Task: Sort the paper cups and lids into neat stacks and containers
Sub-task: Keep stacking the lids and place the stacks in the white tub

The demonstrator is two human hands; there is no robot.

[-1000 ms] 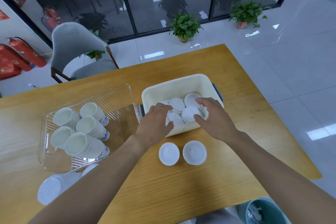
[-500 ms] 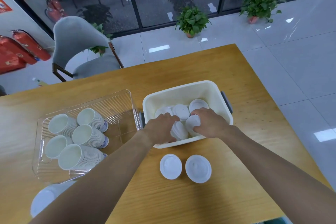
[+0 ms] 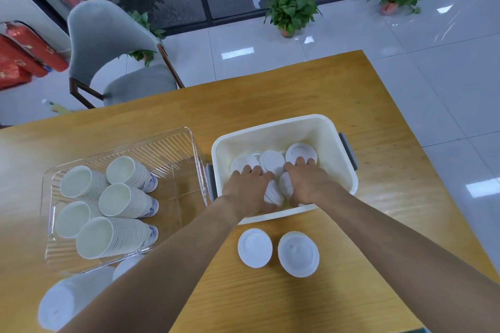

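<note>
Lids (image 3: 273,161) fill white bin (image 3: 273,127); cups (image 3: 127,200) in tray (image 3: 151,140)

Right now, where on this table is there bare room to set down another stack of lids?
Bare wood lies beyond the white bin and clear tray, and right of the two loose lids. The bin is crowded: lids, left hand, right hand. The tray's right part is bare.

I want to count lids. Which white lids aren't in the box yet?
The two white lids lying side by side on the wooden table, just in front of the cream bin. The other lids are inside it.
</note>
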